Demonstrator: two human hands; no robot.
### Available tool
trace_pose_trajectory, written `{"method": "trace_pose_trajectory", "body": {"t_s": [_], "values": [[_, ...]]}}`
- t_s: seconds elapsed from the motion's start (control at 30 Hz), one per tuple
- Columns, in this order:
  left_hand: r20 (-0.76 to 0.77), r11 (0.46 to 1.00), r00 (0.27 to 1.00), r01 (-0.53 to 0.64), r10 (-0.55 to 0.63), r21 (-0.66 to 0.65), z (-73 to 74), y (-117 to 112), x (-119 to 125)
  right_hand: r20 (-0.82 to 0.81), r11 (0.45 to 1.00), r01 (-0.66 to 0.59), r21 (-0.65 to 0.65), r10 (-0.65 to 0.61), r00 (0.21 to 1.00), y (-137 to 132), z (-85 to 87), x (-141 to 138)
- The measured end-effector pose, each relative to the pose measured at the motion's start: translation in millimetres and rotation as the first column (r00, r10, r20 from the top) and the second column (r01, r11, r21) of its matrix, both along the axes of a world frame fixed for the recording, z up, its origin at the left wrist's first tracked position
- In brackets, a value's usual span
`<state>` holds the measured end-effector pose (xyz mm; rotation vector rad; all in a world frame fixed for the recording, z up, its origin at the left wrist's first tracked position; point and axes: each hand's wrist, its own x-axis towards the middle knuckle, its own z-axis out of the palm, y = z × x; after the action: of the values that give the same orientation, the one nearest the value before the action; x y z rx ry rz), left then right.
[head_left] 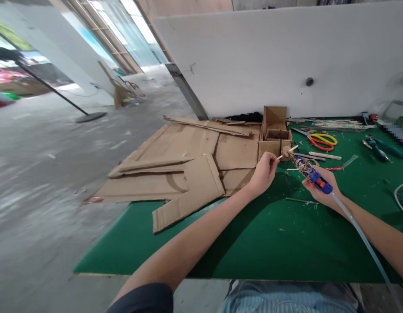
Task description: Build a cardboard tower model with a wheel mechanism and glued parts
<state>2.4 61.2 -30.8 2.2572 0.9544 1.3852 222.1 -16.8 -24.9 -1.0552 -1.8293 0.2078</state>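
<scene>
One thin stick (294,148) sits pinched in the left hand (265,172), just beside the cardboard box (269,148), presumably held clear of the green table (247,243) for access; the right hand (324,186) grips a blue glue gun (319,181), nozzle (293,157) angled towards the stick, likely for careful aim

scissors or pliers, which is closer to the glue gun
The scissors with red and yellow handles; the teal-handled pliers lie farther off, right of the glue gun.
</scene>
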Motion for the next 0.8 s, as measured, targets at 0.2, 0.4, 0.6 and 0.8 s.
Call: {"method": "trace_pose_trajectory", "body": {"t_s": [0.2, 0.4, 0.6, 0.8], "values": [[0.005, 1.0, 1.0, -0.001, 0.001, -0.006, 1.4, -0.3, 0.2, -0.004, 1.0, 0.003, 0.024, -0.003, 1.0, 0.6, 0.0, -0.1], [0.001, 1.0, 1.0, -0.01, 0.01, -0.026, -0.2, 0.1, -0.1, -0.011, 1.0, 0.018, 0.006, -0.018, 1.0, 1.1, -0.8, 0.2], [-0.001, 1.0, 1.0, -0.012, 0.012, -0.016, -0.9, 0.3, -0.3, 0.01, 0.999, 0.035, 0.007, -0.035, 0.999, 1.4, -1.7, 0.5], [-0.021, 1.0, 1.0, 0.012, -0.012, -0.012, 0.0, -1.0, -0.4, -0.013, 1.0, 0.016, 0.022, -0.015, 1.0, 1.6, -1.2, 0.2]]}}
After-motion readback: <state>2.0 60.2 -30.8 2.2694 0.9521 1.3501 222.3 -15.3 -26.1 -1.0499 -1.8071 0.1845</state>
